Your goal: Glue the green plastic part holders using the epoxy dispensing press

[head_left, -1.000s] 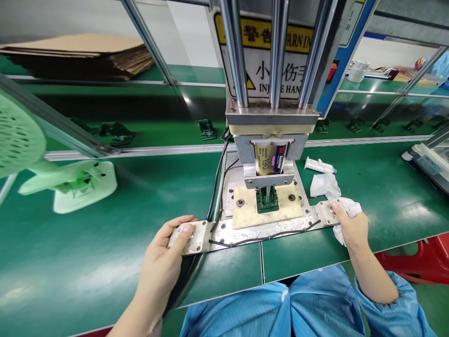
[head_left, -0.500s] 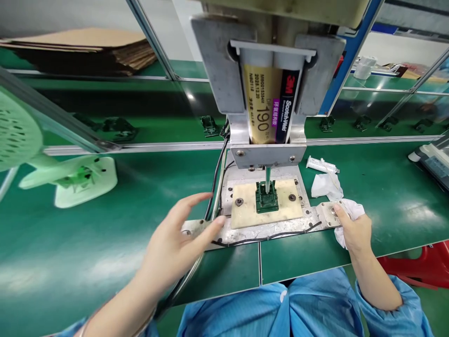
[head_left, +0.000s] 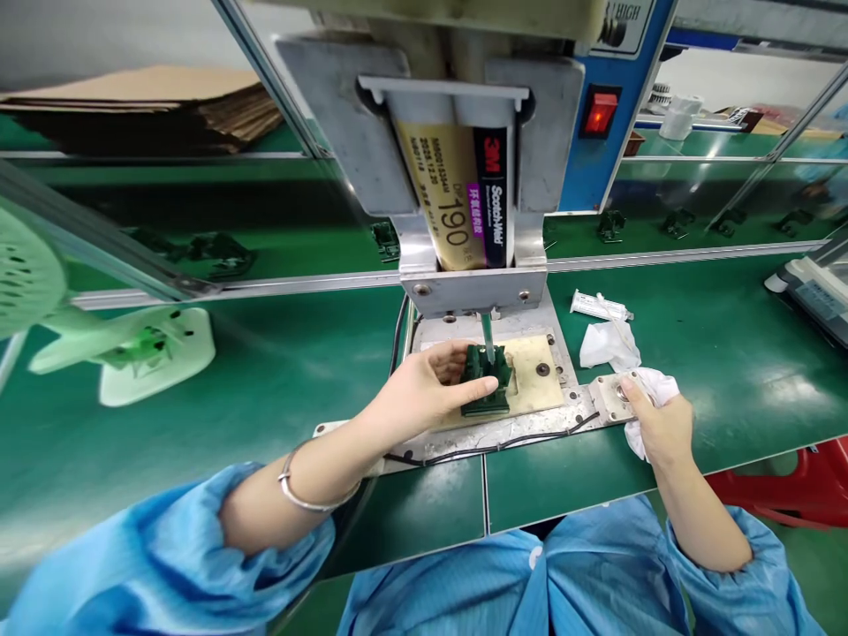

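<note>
My left hand [head_left: 427,395] pinches a small dark green part [head_left: 488,382] that sits on the tan fixture plate [head_left: 530,367], right under the dispenser nozzle [head_left: 488,338]. Above it a metal bracket holds a 3M adhesive cartridge [head_left: 464,199], raised. My right hand [head_left: 655,424] rests at the right end of the metal base plate [head_left: 503,433]. It clutches a crumpled white cloth [head_left: 653,389], and its thumb presses the round button [head_left: 621,389] there.
A white syringe [head_left: 600,307] and another white wipe [head_left: 608,344] lie right of the press. A pale green desk fan [head_left: 99,340] stands at left. Black cables [head_left: 399,331] run behind the base. Several green parts lie on the far belt [head_left: 265,238]. A red stool [head_left: 801,481] stands at right.
My left hand left the left end of the base plate, reached right and closed on the green part. The cartridge holder has risen from the part. My right hand stayed put.
</note>
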`<state>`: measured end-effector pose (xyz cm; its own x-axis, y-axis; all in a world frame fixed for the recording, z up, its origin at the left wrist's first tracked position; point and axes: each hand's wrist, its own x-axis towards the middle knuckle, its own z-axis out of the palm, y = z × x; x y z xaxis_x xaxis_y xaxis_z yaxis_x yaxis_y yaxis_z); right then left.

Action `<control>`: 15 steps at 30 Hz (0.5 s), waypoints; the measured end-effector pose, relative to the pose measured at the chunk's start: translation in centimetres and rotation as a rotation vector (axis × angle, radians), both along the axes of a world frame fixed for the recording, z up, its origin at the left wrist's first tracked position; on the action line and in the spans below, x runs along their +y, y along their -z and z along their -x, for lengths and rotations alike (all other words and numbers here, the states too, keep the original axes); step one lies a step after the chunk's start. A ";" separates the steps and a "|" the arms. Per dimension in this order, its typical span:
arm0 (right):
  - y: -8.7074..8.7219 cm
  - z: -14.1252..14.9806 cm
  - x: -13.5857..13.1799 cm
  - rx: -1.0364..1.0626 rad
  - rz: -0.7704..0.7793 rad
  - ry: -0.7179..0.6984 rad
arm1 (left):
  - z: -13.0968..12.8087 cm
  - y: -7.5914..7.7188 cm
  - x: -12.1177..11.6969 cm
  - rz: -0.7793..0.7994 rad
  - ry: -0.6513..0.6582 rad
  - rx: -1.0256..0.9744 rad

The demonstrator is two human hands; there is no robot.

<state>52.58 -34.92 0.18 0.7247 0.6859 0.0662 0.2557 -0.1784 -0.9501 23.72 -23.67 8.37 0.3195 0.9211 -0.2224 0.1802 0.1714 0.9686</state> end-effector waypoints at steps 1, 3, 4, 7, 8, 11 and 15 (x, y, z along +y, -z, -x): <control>0.2 -0.1 0.1 -0.001 -0.008 -0.002 | 0.1 -0.3 -0.2 0.057 0.000 0.007; 0.5 -0.4 0.4 0.001 -0.026 -0.012 | 0.3 -0.9 -0.7 0.170 0.049 0.020; 0.7 -0.5 0.4 0.004 -0.038 -0.008 | 0.4 -1.1 -1.1 0.215 0.085 0.026; 0.5 -0.2 -0.1 -0.064 -0.075 0.091 | 0.7 -1.7 -2.6 0.284 0.192 0.029; 0.0 0.2 -0.7 -0.131 -0.096 0.120 | 0.8 -1.9 -3.3 0.285 0.224 0.028; -2.7 2.5 -3.4 -0.428 -0.208 -0.119 | 1.1 -2.7 -5.4 0.218 0.324 0.031; -7.7 6.2 -5.9 -0.720 -0.416 -0.762 | 1.2 -3.7 -7.6 -0.081 0.413 0.023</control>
